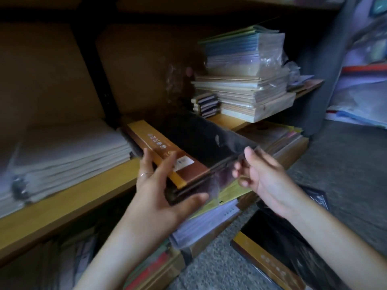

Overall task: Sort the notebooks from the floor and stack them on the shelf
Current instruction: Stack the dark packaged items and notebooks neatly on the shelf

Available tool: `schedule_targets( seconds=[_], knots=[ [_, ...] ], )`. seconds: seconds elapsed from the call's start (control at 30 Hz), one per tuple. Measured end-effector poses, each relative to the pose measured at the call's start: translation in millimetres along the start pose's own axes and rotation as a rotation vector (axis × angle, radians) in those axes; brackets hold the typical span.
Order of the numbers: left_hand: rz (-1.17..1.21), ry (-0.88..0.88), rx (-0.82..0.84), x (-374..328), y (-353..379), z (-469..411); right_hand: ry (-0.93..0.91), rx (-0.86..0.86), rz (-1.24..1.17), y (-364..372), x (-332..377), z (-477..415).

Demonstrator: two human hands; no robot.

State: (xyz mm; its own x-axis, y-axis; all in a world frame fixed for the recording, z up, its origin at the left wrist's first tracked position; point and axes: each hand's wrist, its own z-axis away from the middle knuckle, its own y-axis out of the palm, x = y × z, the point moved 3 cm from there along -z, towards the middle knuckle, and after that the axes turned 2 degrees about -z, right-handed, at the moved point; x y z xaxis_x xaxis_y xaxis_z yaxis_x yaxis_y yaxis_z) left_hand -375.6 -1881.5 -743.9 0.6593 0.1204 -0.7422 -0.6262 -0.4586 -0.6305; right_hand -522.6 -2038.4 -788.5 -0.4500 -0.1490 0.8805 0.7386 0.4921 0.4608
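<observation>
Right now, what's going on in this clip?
A person holds a plastic-wrapped pack of notebooks, dark with an orange band, at the front edge of the wooden shelf. The left hand grips its near end and the right hand pinches the wrap at its right end. It is not yet set down. A similar pack lies on the floor, and other stacks sit on the shelf.

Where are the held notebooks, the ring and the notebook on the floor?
held notebooks (193, 172): head view, brown top cover.
ring (144, 174): head view, band across finger.
floor notebook (269, 262): head view, orange edge strip.
</observation>
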Motion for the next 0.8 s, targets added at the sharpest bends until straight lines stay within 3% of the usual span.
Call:
schedule_targets(
  seconds=[0.1, 0.2, 0.4, 0.6, 0.8],
  knots=[
    [-0.259, 0.094, -0.103, -1.8, 5.1, -7.9, -0.097, -0.095, -0.02, 12.6, 6.6, -27.4],
    [-0.632, 0.186, -0.347, 3.5, 6.6, -24.5, -0.142, -0.102, 0.044, 24.9, 0.9, -43.6],
    [-0.897, 0.148, -0.494, 13.6, -0.3, -62.1, -0.229, 0.049, 0.642, 60.8, -24.4, -50.3],
    [-0.944, -0.015, -0.449, 26.8, -15.2, -85.3, -0.362, 0.11, 1.104, 80.5, -20.6, -66.1],
    [-0.985, -0.043, -0.475, 38.7, -25.3, -104.2, -0.337, -0.023, 1.387, 97.7, -24.2, -88.2]
  ],
)
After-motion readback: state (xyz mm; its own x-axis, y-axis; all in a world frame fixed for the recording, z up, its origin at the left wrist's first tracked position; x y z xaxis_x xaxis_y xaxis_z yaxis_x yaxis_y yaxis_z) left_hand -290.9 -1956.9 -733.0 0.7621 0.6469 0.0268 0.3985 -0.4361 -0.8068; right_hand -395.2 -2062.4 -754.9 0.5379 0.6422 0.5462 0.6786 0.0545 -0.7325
